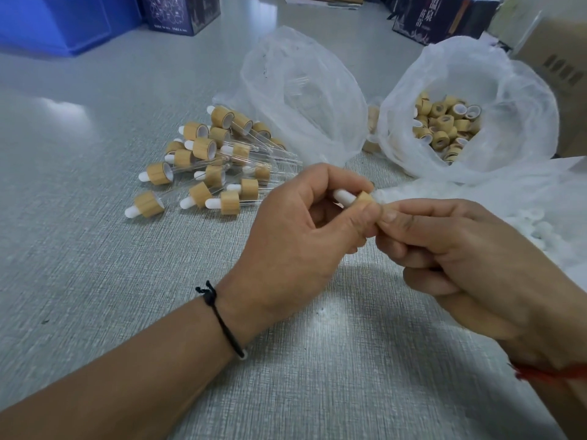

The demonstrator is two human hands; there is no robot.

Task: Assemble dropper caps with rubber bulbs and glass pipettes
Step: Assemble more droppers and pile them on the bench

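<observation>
My left hand [295,236] pinches a bamboo dropper cap [365,199] whose white rubber bulb [343,197] points left. My right hand [460,258] meets it from the right, thumb and forefinger pressed at the cap's open end; whether a glass pipette lies between those fingers is hidden. A pile of assembled droppers [209,163], bamboo caps with white bulbs and clear glass pipettes, lies on the grey table [95,249] up and left of my hands.
A clear plastic bag [305,93] with glass pipettes sits behind the pile. To its right an open bag of loose bamboo caps [444,128]. White rubber bulbs [540,227] lie in plastic at the right. Blue bin [57,20] and dark boxes [181,11] stand at the back.
</observation>
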